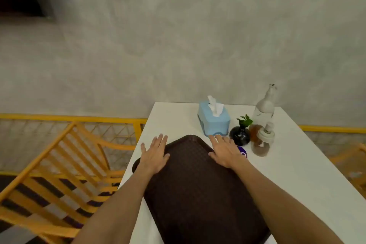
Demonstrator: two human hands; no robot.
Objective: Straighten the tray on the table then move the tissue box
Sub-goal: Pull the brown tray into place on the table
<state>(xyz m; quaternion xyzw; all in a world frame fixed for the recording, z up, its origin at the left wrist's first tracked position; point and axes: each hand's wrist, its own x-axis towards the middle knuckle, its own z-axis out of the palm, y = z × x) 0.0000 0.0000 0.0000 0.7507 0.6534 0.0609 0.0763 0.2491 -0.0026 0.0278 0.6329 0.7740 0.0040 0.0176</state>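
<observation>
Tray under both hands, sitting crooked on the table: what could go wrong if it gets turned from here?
1. The tray already overhangs the table edge under the left hand; turning it further that way could tip it off.
2. The right hand lies close to the black vase and bottles; swinging that corner right might knock them over.
3. The tissue box sits just beyond the far corner and could get shoved.

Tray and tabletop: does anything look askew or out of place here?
Yes. The tray sits turned against the table edges, its left corner hanging past the table's left edge. Both hands, left and right, lie flat on it.
</observation>
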